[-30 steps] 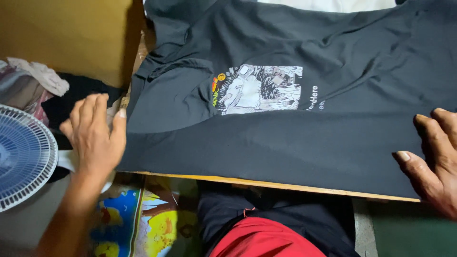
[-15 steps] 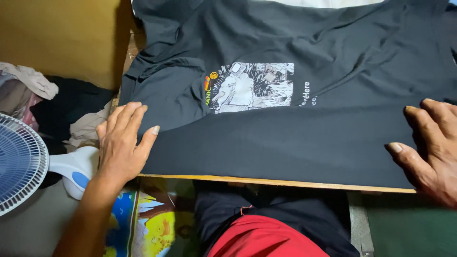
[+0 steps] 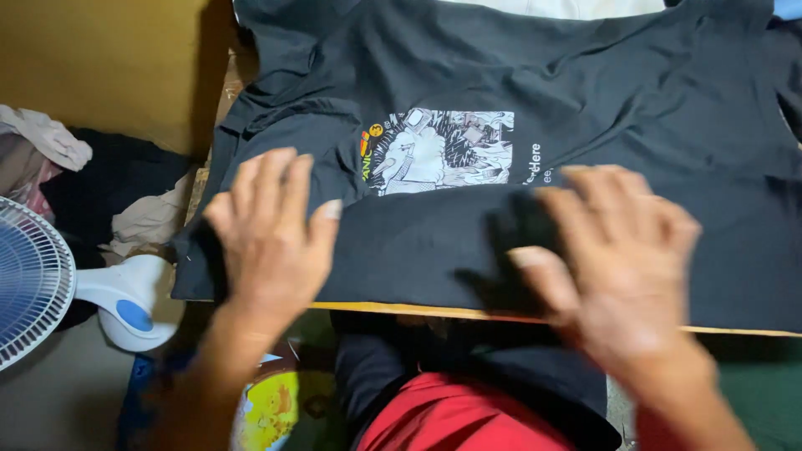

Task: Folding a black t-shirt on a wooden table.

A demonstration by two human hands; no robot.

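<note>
1. Two bare hands lie flat on a black T-shirt point(image 3: 585, 108) spread over a wooden board point(image 3: 468, 312); only the board's pale near edge shows beneath the cloth.
2. Left hand point(image 3: 271, 238): palm down, fingers extended and slightly spread, pressing the shirt's left portion just beside the printed panel point(image 3: 439, 163); it grasps nothing.
3. Right hand point(image 3: 614, 259): palm down, fingers spread wide, resting on the shirt's lower middle, just right of and below the print; motion-blurred; it grips nothing.
4. Shirt: chest upward, wrinkled toward the far side, its left edge hanging past the board.
5. Surroundings: white and blue fan point(image 3: 50, 292) at far left; heap of clothes point(image 3: 92, 184) behind it; brown cardboard box point(image 3: 109, 58) at upper left; red cloth point(image 3: 451, 418) below the board's near edge.
</note>
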